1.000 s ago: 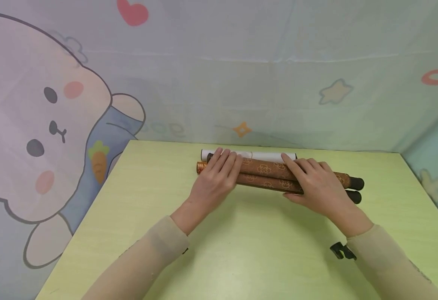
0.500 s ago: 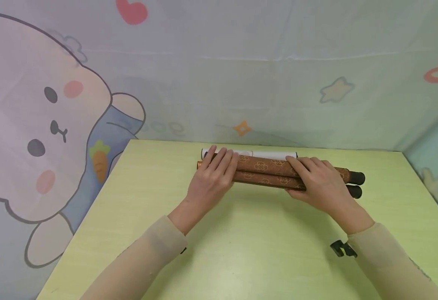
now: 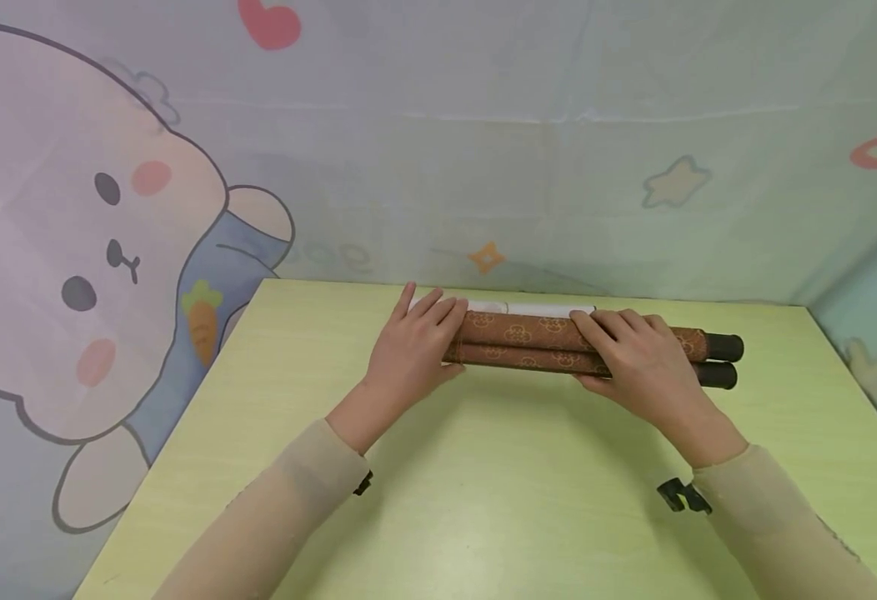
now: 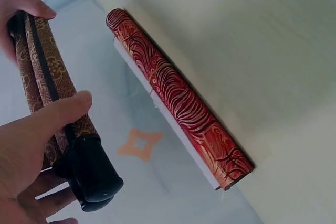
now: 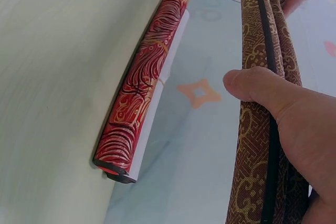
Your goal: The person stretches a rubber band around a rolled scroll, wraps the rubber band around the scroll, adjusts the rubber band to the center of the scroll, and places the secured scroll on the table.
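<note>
A brown brocade scroll (image 3: 517, 335), with two rolls side by side and black end knobs (image 3: 724, 346), is held up crosswise between both hands. At its left end my left hand (image 3: 408, 354) grips it, thumb on the near side (image 4: 65, 113) and fingers behind. My right hand (image 3: 641, 358) grips the scroll toward the right, its thumb pressed along the near face in the right wrist view. Behind it lies a second roll, red and gold patterned (image 4: 176, 95) with a white side; in the head view only a white strip (image 3: 547, 309) of it shows.
The pale yellow-green table (image 3: 453, 500) runs back to a hanging cloth (image 3: 438, 167) printed with a bear, hearts and stars. The red roll lies near the table's back edge. Black clips (image 3: 684, 496) are at the sleeves.
The brown scroll has shifted a little right and its right end has risen, so it lies more level. My left hand has moved slightly left and now covers the left ends of both scrolls.
</note>
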A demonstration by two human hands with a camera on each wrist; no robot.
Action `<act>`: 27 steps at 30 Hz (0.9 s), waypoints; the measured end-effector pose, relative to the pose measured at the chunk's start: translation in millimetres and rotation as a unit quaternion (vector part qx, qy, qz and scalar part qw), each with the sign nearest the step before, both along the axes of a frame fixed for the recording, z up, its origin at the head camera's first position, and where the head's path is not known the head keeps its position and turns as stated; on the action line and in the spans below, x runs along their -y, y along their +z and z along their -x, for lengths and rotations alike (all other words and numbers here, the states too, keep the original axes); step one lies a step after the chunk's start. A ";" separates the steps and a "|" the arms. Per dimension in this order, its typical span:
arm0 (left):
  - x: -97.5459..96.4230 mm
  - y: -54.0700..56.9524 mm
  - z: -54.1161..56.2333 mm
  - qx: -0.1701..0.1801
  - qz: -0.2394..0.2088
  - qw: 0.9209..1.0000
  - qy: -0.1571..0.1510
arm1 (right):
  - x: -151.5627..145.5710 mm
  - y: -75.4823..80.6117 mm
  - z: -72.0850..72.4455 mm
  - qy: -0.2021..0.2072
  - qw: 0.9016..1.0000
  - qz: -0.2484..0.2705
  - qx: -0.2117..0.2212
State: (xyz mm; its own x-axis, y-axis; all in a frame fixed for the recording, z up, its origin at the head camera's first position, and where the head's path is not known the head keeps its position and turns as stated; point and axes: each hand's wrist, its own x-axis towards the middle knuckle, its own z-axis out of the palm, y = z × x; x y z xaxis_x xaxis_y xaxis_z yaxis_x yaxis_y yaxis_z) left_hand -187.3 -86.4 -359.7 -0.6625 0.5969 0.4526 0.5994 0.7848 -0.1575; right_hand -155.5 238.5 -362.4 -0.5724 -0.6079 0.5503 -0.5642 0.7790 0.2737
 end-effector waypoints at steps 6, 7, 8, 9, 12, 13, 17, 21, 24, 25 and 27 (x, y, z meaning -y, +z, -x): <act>-0.8 3.7 3.3 0.009 0.012 0.999 -0.031 | 2.1 0.3 -1.2 0.006 1.000 -0.001 -0.005; -0.9 3.5 3.7 0.001 0.013 0.999 -0.039 | 2.8 1.2 -1.2 0.007 1.000 -0.001 -0.007; -0.9 3.4 4.1 -0.008 0.012 0.999 -0.046 | 3.6 2.0 -1.1 0.008 1.000 -0.002 -0.010; -0.9 3.3 4.5 -0.017 0.012 0.998 -0.053 | 4.8 3.0 -0.8 0.009 1.000 -0.004 -0.011; -1.8 3.2 5.3 -0.042 0.009 0.997 -0.072 | 8.8 5.9 -0.3 0.010 1.000 -0.009 -0.016; -2.1 4.0 5.2 -0.049 0.013 0.996 -0.071 | 9.8 6.8 -0.2 0.010 1.000 -0.010 -0.015; 3.0 10.6 4.1 -0.037 0.018 0.997 -0.059 | 11.8 7.4 -0.3 0.009 1.000 -0.006 -0.009; 8.9 17.6 2.0 0.000 0.039 0.999 -0.032 | 11.3 6.9 -1.1 0.012 1.000 -0.001 -0.006; 7.2 17.7 0.5 0.011 0.054 0.998 -0.024 | 11.9 7.9 -1.7 0.014 1.000 -0.005 -0.010; 6.0 16.8 -0.1 0.007 0.056 0.998 -0.025 | 12.3 8.3 -2.2 0.014 1.000 -0.006 -0.010; 3.4 15.3 -1.3 -0.003 0.050 0.998 -0.031 | 13.3 9.1 -3.5 0.014 1.000 -0.006 -0.013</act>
